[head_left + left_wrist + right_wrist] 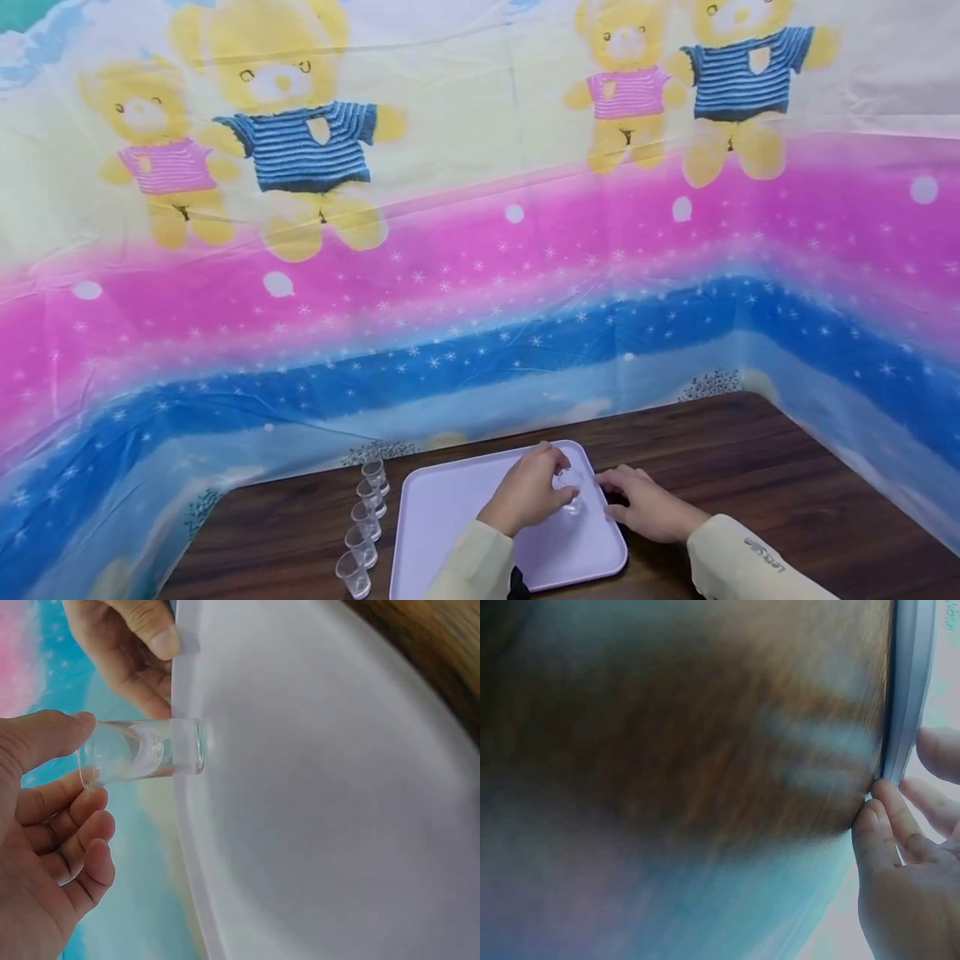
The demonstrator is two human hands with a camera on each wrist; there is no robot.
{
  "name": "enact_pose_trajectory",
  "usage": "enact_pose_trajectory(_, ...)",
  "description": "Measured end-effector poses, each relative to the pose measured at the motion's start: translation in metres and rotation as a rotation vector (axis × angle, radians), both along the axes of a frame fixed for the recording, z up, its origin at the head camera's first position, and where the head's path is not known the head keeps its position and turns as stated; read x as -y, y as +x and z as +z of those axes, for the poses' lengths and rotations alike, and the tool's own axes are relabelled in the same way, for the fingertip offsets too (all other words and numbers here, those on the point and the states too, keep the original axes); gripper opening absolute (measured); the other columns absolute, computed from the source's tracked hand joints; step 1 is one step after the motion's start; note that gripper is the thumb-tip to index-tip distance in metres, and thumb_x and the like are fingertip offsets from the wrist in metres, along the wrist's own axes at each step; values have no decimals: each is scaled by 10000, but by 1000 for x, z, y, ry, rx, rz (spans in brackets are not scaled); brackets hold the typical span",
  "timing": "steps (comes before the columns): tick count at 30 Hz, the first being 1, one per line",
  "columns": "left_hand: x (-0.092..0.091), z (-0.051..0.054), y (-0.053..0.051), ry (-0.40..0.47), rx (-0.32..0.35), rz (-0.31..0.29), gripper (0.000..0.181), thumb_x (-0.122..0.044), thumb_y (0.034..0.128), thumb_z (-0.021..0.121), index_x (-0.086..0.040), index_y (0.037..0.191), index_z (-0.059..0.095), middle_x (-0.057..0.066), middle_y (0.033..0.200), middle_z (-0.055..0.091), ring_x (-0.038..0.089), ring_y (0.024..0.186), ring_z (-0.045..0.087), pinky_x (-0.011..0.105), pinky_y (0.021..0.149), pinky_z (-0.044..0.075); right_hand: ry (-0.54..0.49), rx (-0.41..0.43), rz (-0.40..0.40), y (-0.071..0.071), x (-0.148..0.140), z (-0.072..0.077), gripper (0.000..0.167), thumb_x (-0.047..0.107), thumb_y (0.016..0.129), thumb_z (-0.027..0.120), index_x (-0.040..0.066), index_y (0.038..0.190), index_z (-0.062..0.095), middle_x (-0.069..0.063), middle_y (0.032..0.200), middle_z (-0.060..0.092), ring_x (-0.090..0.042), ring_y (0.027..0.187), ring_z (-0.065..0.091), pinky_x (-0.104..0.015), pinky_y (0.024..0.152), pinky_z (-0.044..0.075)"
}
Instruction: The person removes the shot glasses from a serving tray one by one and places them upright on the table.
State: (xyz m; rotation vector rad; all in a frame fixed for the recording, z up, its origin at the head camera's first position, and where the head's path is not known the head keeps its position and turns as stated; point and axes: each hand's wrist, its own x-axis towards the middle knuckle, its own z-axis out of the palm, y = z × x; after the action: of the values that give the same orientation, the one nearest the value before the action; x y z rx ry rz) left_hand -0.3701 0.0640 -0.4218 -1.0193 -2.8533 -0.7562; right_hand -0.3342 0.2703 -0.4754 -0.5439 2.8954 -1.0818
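My left hand (528, 487) pinches a small clear shot glass (142, 750) near its rim, between thumb and fingers. Upright over the right part of a pale lilac tray (450, 508), the glass has its base at or just above the tray surface; I cannot tell exactly which. In the left wrist view the other fingers curl loosely below the glass. At the tray's right edge is my right hand (648, 502), its thumb on the rim and its bent fingers against the outer side. The right wrist view shows its fingertips (870, 817) at the tray edge.
A row of several similar clear shot glasses (362, 546) stands left of the tray on the dark wood table (720, 450). Behind the table hangs a printed cloth (465, 250) with teddy bears, which also drapes around both sides.
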Motion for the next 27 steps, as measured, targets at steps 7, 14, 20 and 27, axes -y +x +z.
enact_pose_trajectory(7,28,14,4,25,-44,26,270,-259,813,760,-86,997,665,-48,878,527,64,757,485,247,676,454,5,21,-9,1,4,3,419,98,884,656,17,1281,545,-35,1080,541,-273,1039,480,-502,865,405)
enact_pose_trajectory(14,59,25,9,25,-59,46,258,-271,810,762,-108,980,657,-55,887,531,70,754,481,261,664,444,-6,37,-4,0,2,4,433,110,883,662,24,1289,537,-53,1106,537,-291,1052,481,-510,863,408)
enact_pose_trajectory(20,91,27,18,14,-60,38,262,-279,807,761,-102,972,661,-58,880,540,62,754,495,267,668,448,-11,70,-6,0,2,3,442,124,885,661,28,1297,532,-56,1111,533,-297,1066,480,-507,862,409)
enact_pose_trajectory(27,128,24,33,30,-94,18,241,-238,802,766,-82,944,652,-25,865,553,69,742,491,255,653,445,-9,79,-31,0,2,1,442,115,879,666,35,1294,537,-55,1121,534,-286,1071,481,-505,870,410)
